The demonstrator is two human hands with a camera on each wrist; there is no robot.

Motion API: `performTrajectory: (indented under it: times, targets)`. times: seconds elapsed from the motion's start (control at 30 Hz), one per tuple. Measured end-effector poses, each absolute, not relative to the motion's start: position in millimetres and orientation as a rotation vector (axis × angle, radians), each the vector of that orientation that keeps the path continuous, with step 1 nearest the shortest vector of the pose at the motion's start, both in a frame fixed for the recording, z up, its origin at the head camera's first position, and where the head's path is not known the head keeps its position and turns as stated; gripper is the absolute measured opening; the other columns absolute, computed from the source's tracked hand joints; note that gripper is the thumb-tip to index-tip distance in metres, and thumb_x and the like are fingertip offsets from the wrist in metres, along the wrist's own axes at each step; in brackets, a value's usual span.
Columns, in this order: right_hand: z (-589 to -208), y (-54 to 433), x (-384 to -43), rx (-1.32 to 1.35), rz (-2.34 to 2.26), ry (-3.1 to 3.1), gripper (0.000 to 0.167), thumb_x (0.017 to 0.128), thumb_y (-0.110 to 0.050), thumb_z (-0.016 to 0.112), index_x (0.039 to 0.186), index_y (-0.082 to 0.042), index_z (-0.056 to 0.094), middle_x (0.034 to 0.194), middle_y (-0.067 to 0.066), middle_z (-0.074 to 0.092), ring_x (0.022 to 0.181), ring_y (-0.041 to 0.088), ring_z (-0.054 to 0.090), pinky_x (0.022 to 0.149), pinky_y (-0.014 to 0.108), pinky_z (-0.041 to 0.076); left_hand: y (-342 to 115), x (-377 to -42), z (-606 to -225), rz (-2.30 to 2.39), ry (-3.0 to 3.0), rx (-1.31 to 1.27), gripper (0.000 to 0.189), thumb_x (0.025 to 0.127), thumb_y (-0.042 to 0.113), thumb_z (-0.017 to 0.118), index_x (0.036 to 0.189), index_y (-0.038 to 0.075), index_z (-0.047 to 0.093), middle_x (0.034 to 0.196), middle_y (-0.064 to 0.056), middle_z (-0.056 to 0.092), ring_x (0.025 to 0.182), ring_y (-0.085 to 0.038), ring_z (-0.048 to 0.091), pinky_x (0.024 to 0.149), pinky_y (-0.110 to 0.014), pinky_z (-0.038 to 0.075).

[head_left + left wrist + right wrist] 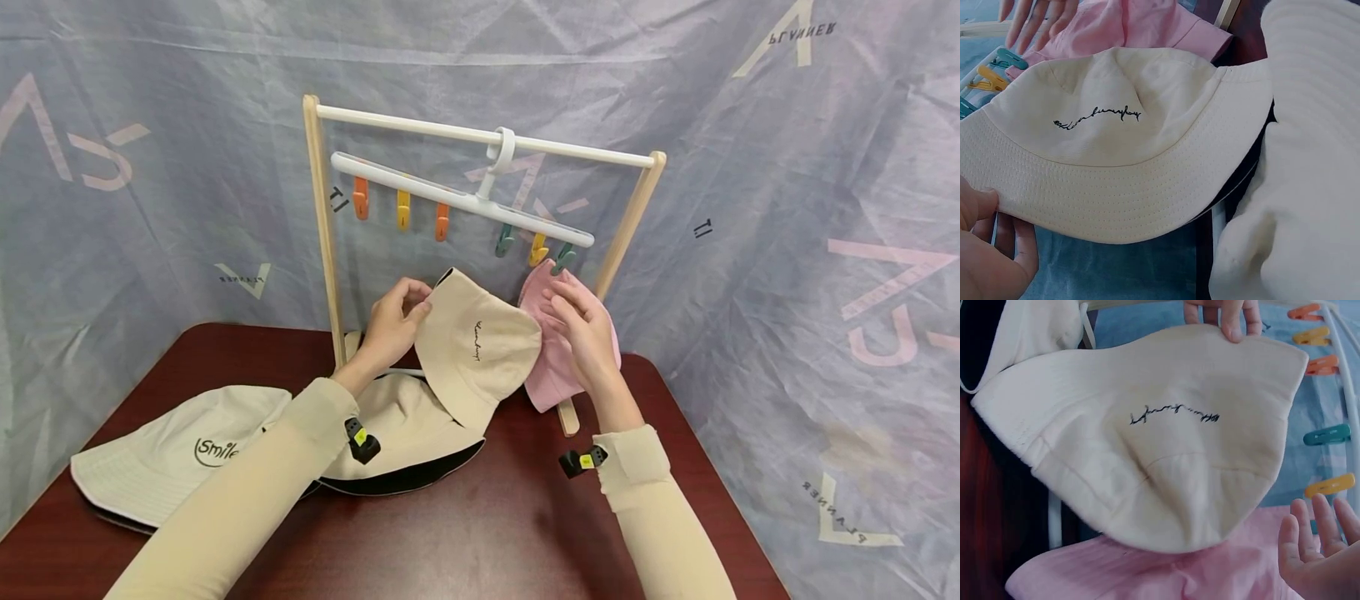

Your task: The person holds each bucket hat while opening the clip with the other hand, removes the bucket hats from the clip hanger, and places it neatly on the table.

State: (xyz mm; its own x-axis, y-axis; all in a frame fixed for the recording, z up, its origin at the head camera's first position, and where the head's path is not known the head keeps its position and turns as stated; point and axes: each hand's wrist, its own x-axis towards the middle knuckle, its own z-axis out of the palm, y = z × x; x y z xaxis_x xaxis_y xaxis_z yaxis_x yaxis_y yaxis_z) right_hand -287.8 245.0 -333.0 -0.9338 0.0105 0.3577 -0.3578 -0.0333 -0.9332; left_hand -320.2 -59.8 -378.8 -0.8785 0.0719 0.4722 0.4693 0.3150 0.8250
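Note:
My left hand (pixel 397 321) pinches the brim of a cream bucket hat (pixel 480 342), thumb on the outer face and fingers behind. Dark script runs across this hat, which is held up below the hanger, its crown pointing right. A pink hat (pixel 536 367) hangs by a green clip (pixel 562 259) at the hanger's right end, partly behind the cream one. In front of the pink hat is my right hand (pixel 581 325); the right wrist view shows its fingers (pixel 1330 525) spread loosely with nothing in them.
The white hanger (pixel 420 185) with several coloured clips hooks over the rack's white bar (pixel 420 125). Another cream hat (pixel 382 425) with a black lining lies on the dark red table (pixel 540 517). To its left is an off-white "Smile" hat (pixel 172 442).

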Motion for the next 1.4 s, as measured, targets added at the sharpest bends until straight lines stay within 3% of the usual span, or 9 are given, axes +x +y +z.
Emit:
performTrajectory:
  times: [0.27,0.7,0.93,1.2,1.4]
  targets:
    - [-353,255,-276,0.283,2.046,-1.975,0.043,0.108,-0.012,0.061,0.149,0.002,0.056,0.139,0.018,0.064,0.127,0.030,0.064,0.110,0.049,0.052,-60,-317,-381,-1.614,-2.210,-0.459,0.014,0.109,0.016,0.063,0.122,0.013,0.064,0.120,-0.009,0.069,0.115,-0.027,0.063,0.109,-0.047,0.047]
    - [-397,258,-268,0.105,2.138,-1.917,0.041,0.107,-0.009,0.064,0.146,0.002,0.058,0.141,0.024,0.063,0.121,0.026,0.070,0.101,0.034,0.058,-64,-311,-386,-1.644,-2.176,-0.417,0.018,0.109,0.016,0.063,0.125,0.009,0.063,0.122,-0.013,0.068,0.113,-0.029,0.062,0.104,-0.044,0.047]
    - [-418,255,-267,0.082,2.113,-1.965,0.042,0.106,-0.009,0.065,0.145,0.003,0.059,0.143,0.025,0.062,0.122,0.028,0.069,0.103,0.039,0.057,-65,-309,-390,-1.668,-2.150,-0.415,0.018,0.109,0.016,0.063,0.125,0.009,0.063,0.121,-0.012,0.068,0.112,-0.028,0.061,0.103,-0.044,0.047]
    - [-438,251,-268,-0.054,2.130,-1.973,0.044,0.102,-0.004,0.068,0.145,0.000,0.059,0.143,0.023,0.061,0.109,0.011,0.069,0.102,0.039,0.057,-65,-307,-390,-1.671,-2.139,-0.418,0.018,0.109,0.013,0.063,0.125,0.006,0.063,0.121,-0.014,0.067,0.114,-0.030,0.061,0.104,-0.043,0.047]
    - [-450,246,-271,-0.108,2.222,-1.952,0.047,0.101,0.000,0.068,0.147,0.001,0.057,0.134,0.021,0.063,0.104,0.015,0.072,0.110,0.049,0.051,-65,-305,-390,-1.682,-2.134,-0.413,0.019,0.108,0.012,0.063,0.125,0.005,0.063,0.121,-0.015,0.067,0.115,-0.030,0.061,0.105,-0.043,0.047]
